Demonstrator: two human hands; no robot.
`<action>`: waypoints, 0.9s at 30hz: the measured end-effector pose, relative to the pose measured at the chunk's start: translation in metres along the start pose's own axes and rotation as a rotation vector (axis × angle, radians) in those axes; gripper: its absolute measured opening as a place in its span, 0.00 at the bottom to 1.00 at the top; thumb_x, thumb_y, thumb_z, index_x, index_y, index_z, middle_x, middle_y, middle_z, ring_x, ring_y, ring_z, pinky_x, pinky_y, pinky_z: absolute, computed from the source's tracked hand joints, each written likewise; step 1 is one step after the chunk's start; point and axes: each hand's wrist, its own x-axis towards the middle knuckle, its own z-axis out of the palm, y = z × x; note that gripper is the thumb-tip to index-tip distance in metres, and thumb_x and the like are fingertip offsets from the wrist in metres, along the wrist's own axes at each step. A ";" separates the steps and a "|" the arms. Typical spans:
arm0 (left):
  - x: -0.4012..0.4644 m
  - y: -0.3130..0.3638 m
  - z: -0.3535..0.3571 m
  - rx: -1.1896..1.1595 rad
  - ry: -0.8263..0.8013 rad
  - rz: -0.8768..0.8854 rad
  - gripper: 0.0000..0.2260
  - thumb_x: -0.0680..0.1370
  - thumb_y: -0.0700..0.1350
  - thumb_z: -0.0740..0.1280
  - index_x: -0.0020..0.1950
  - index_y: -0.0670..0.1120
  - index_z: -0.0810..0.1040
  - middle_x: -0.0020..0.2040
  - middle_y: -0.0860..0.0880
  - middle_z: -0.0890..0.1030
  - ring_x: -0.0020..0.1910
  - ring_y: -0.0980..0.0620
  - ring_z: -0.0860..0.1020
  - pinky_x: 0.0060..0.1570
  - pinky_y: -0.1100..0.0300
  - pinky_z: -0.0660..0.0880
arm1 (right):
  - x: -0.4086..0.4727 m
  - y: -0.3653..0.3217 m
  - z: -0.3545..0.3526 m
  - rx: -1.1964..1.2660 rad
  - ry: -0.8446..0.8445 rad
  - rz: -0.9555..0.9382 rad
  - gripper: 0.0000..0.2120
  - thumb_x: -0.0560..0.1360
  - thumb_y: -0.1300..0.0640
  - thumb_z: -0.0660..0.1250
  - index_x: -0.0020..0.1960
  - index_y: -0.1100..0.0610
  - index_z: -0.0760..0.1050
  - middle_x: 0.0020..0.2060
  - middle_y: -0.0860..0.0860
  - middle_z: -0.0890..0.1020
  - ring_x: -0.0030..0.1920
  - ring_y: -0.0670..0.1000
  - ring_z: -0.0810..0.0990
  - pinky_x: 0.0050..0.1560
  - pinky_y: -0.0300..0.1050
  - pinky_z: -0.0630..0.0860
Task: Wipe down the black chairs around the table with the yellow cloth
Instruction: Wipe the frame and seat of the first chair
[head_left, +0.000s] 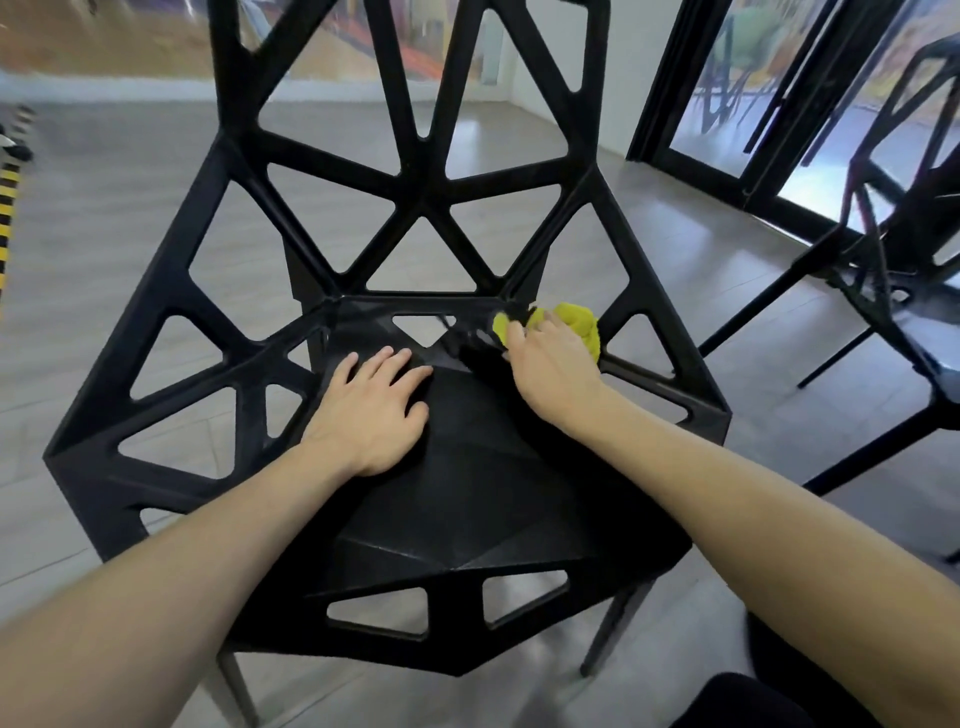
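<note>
currently logged, largest first: grey plank floor (130, 218); black-framed glass doors (691, 104); black chair (467, 493) with open triangle lattice, seat below me; second black chair (883, 249) to its right. my left hand (371, 410) lies flat on the seat, fingers straight and spread. my right hand (553, 364) grips the bunched yellow cloth (576, 322) at the seat's back right corner. no readable writing.

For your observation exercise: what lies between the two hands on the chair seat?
Head view: only bare black seat lies between the left hand, flat on the chair, and the right hand, which grips the cloth at the seat's back corner.
</note>
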 end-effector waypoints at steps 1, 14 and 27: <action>0.000 0.001 0.000 -0.001 0.001 0.000 0.33 0.81 0.61 0.43 0.86 0.60 0.59 0.88 0.53 0.55 0.88 0.53 0.48 0.86 0.44 0.43 | -0.012 0.003 -0.001 0.011 -0.009 -0.005 0.04 0.85 0.57 0.60 0.55 0.57 0.70 0.43 0.55 0.84 0.50 0.59 0.82 0.49 0.51 0.67; 0.001 0.001 0.001 0.000 -0.002 -0.003 0.27 0.86 0.59 0.49 0.86 0.60 0.59 0.88 0.53 0.55 0.87 0.54 0.48 0.86 0.45 0.43 | -0.038 0.045 0.007 0.065 -0.309 -0.147 0.34 0.85 0.32 0.50 0.86 0.47 0.55 0.86 0.56 0.53 0.85 0.59 0.51 0.84 0.56 0.50; 0.002 -0.002 0.001 -0.007 0.000 -0.001 0.32 0.81 0.62 0.43 0.86 0.60 0.59 0.88 0.53 0.55 0.87 0.53 0.48 0.86 0.45 0.44 | 0.060 0.019 0.060 0.196 0.017 -0.007 0.30 0.86 0.46 0.60 0.82 0.60 0.60 0.81 0.62 0.63 0.81 0.64 0.60 0.81 0.61 0.54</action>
